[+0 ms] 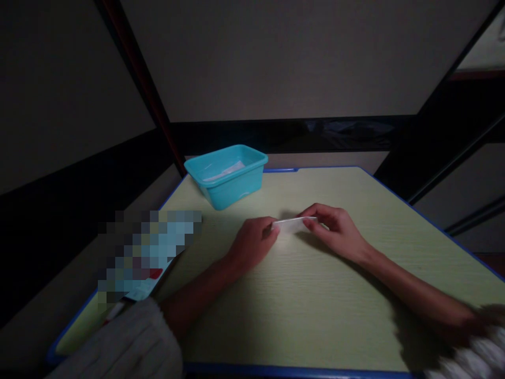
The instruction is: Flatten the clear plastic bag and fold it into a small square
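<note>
Over the middle of the table, a thin white folded sheet [291, 226], which looks like paper, is held up between my two hands. My left hand [254, 241] pinches its left end between thumb and fingers. At the other end, my right hand [335, 231] grips it with the thumb in front and the fingers behind. The sheet's upper edge runs nearly level and catches the light. Its exact kind cannot be made out.
A turquoise plastic basket [240, 192] stands at the table's back left, with a white paper-like piece [224, 172] inside. Along the left edge lies a flat light-blue item [144, 287], partly blurred out. The pale table [315, 316] has a blue rim; dark-banded panels rise behind it.
</note>
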`<state>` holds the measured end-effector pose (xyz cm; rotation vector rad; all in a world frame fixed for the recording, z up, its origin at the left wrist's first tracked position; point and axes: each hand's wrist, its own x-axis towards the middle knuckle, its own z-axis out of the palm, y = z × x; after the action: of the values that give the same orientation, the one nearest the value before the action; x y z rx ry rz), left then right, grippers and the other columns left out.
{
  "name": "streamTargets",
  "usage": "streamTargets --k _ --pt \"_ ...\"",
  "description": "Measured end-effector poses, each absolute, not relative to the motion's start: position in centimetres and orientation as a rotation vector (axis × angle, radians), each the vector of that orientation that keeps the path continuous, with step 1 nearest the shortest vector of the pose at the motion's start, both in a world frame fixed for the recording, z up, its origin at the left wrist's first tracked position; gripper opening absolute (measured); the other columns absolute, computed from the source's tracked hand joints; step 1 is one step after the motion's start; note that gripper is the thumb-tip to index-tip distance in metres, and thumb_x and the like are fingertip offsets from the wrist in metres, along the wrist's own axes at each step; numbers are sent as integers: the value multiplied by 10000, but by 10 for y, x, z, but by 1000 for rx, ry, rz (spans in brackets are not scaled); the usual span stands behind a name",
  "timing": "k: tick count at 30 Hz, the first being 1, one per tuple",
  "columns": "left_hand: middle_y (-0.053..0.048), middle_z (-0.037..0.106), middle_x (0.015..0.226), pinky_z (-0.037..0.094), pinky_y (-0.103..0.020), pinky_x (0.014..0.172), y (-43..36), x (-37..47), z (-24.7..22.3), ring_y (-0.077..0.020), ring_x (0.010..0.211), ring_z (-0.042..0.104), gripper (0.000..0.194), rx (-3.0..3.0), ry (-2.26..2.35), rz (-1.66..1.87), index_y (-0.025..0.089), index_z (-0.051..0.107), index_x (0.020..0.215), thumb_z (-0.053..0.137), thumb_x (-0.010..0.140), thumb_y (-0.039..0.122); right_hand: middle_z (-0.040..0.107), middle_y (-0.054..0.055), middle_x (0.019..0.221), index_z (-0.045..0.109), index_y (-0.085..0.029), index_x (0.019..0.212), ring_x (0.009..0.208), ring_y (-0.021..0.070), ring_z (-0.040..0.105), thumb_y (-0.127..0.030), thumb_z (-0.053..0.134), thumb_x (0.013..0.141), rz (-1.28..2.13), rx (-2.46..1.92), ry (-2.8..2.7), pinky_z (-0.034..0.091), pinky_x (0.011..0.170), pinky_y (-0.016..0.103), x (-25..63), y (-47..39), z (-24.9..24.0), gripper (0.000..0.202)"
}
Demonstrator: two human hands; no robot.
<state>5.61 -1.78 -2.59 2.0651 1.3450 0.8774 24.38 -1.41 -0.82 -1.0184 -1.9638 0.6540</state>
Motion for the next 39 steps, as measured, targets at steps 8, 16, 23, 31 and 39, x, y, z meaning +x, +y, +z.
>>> streamTargets --k 8,16,23,31,39 --pt "35 566 505 433 -159 481 -19 62 -10 -103 497 615 176 1375 1197 806 126 539 579 500 751 112 472 -56 519 521 -169 813 451 76 396 -294 577 723 1150 -1026 -1481 309 428 212 239 -13 -7 163" --pt "19 584 493 430 -140 457 -22 62 -4 -103 500 629 191 1203 1270 831 113 566 576 522 761 104 613 -12 729 506 -252 1194 601 110 509 -216 656 669 1384 -953 -1364 400 560 262 236 -16 -13 547" --pt "27 578 481 437 -132 447 -20 63 -7 -94 482 618 177 1182 1265 834 108 581 590 530 756 75 654 34 800 708 -183 865 682 141 549 -246 697 602 1334 -1048 -1491 416 602 283 234 -17 -15 270" --pt "24 599 497 467 -150 471 -18 61 -7 -78 457 570 115 1127 1226 959 110 590 572 629 680 117 642 20 750 708 -181 884 581 104 513 -213 677 588 1361 -1074 -1561 393 523 252 235 -18 -13 299" --pt "26 581 464 475 -163 442 -17 60 -7 -85 436 566 153 1105 1259 1018 108 604 589 567 738 120 643 12 732 706 -187 882 593 105 520 -167 670 585 1454 -1050 -1558 402 537 252 236 -18 -16 299"
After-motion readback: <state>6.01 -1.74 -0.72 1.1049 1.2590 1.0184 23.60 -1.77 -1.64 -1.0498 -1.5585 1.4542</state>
